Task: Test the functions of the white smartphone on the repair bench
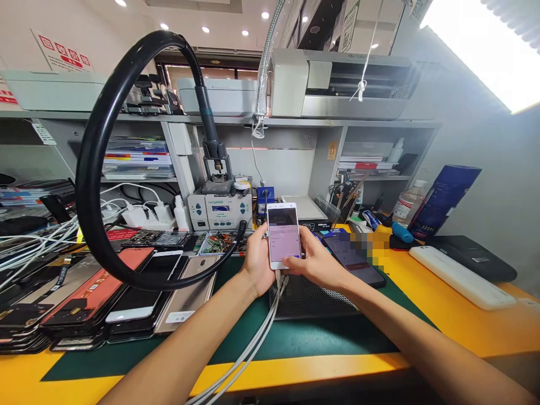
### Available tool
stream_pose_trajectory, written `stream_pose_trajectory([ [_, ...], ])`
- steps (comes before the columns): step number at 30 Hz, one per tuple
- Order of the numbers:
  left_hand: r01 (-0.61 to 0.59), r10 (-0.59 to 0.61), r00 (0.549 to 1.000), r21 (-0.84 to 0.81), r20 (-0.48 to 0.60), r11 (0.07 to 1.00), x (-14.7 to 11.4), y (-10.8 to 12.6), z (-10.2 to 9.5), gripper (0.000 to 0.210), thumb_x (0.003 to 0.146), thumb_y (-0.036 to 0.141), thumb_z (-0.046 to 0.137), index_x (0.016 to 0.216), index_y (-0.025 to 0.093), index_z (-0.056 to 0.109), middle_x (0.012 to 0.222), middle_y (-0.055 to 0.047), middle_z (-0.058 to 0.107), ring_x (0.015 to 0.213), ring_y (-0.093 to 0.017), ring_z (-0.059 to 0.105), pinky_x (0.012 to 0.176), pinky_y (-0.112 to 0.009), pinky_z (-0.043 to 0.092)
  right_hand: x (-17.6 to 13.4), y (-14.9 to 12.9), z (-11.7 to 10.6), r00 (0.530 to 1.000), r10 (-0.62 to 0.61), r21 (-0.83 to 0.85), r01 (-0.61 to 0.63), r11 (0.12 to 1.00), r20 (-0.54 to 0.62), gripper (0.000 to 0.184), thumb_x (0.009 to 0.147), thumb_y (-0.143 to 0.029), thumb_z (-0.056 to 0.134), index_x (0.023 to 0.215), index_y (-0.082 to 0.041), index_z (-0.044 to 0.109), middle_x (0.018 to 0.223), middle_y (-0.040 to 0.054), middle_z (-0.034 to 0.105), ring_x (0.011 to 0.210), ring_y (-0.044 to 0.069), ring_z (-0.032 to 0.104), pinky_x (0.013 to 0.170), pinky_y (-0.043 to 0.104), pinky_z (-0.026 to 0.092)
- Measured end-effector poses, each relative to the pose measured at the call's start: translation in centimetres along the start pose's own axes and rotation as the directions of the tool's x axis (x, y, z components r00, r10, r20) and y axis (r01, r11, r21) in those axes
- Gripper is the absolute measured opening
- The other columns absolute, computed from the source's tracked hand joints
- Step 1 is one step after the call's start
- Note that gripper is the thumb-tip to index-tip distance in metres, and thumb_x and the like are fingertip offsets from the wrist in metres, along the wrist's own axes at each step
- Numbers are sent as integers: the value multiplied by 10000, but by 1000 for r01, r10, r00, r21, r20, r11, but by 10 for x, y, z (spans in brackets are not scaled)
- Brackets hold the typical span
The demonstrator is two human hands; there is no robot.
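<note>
A white smartphone [283,233] is held upright between both hands, its lit screen facing me. My left hand [258,261] wraps around its left edge and lower back. My right hand [317,260] grips the right edge, with the thumb lying on the lower part of the screen. White cables [270,320] hang below, and one plug meets the phone's bottom edge. Under the hands lies a dark perforated plate [312,304] on the green mat [248,340]. Another phone [354,261] with a lit screen lies to the right of my right hand.
Stacked phones [143,287] cover the left side. A thick black hose [90,169] loops from a hot-air rework station [220,209] across the left. On the right lie a white power bank-like block [462,277], a blue packet [445,199] and a clear bottle [410,202].
</note>
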State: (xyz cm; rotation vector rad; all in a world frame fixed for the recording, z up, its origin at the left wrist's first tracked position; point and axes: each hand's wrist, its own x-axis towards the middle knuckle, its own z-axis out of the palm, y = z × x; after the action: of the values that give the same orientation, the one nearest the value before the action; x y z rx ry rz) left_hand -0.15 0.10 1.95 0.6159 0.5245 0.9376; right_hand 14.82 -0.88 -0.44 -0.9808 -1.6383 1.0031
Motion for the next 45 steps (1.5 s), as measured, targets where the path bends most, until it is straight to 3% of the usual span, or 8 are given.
stream_pose_trajectory([
  [7, -6, 6, 999, -10, 41, 1000, 3, -2, -5, 547, 1001, 509, 371, 1175, 108, 700, 945, -151, 752, 768, -264, 727, 626, -353, 594, 0, 1, -1, 1000, 21, 67, -21, 998, -5, 594, 690, -126, 667, 1256, -238, 524, 1119, 50, 628, 1011, 226, 599, 849, 384, 554],
  [17, -8, 7, 999, 27, 34, 1000, -2, 1, 0, 536, 1006, 486, 366, 1156, 97, 705, 899, -154, 741, 723, -244, 712, 597, -356, 607, 1, -8, -2, 997, 76, 83, -76, 994, 2, 450, 724, -143, 617, 1160, -231, 544, 1106, 33, 631, 1024, 215, 584, 917, 397, 494],
  [22, -13, 12, 999, 17, 40, 1000, -2, 0, -1, 526, 1001, 485, 383, 1162, 99, 703, 890, -151, 736, 713, -239, 709, 585, -357, 611, 2, -2, -5, 999, 38, 99, -35, 994, -30, 409, 719, -154, 623, 1117, -240, 584, 1112, 31, 652, 1056, 225, 584, 956, 413, 482],
  [45, -9, 8, 999, 26, 47, 1000, -1, 0, -2, 564, 1017, 508, 339, 1185, 105, 696, 878, -136, 728, 727, -239, 711, 614, -358, 610, 6, -2, -5, 997, 64, 122, -60, 991, -33, 288, 756, -201, 594, 1042, -229, 603, 1068, 26, 658, 1018, 231, 577, 905, 396, 480],
])
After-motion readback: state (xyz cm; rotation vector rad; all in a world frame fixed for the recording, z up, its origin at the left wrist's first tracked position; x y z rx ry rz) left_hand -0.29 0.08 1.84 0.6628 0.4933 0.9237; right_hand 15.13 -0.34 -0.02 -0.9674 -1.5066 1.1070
